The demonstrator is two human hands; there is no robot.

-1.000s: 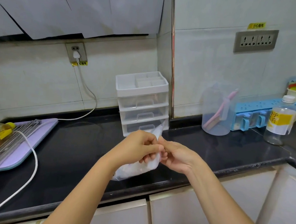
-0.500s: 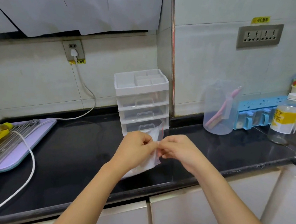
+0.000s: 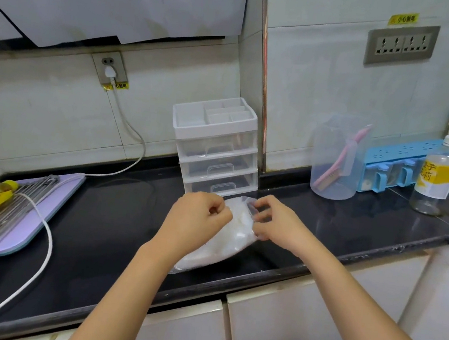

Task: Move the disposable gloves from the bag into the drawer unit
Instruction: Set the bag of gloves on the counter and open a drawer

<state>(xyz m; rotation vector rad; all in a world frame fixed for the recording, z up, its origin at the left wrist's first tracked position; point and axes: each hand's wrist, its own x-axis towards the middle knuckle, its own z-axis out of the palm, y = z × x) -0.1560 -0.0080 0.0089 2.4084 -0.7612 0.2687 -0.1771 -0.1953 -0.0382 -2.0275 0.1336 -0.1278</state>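
**Two hands tug at a clear plastic zip bag [image 3: 217, 252] of white disposable gloves [image 3: 236, 234]**

Both bare hands meet over a glossy black stone counter [image 3: 96, 220]. The left hand [image 3: 199, 218] and the right hand [image 3: 277, 226] each pinch one side of the bag's mouth, with the fingers curled in and the knuckles a little apart. Holding opposite lips this way looks meant to pull the zip seal apart. Whether the seal has parted cannot be told.

The bag's mouth points away from the person and is lifted by the grip. Its near end seems to rest on the counter close to the front edge.

The gloves fill most of the bag as a crumpled, cloudy-white mass of thin film, and single gloves cannot be made out. None are out yet.

Just behind the bag stands the small drawer unit [image 3: 217, 152]. It has a white frame, a divided white tray on top and three clear plastic drawers with handles, all shut. It sits within easy reach, so the gloves have only a short way to go. A drawer will likely need pulling out first.
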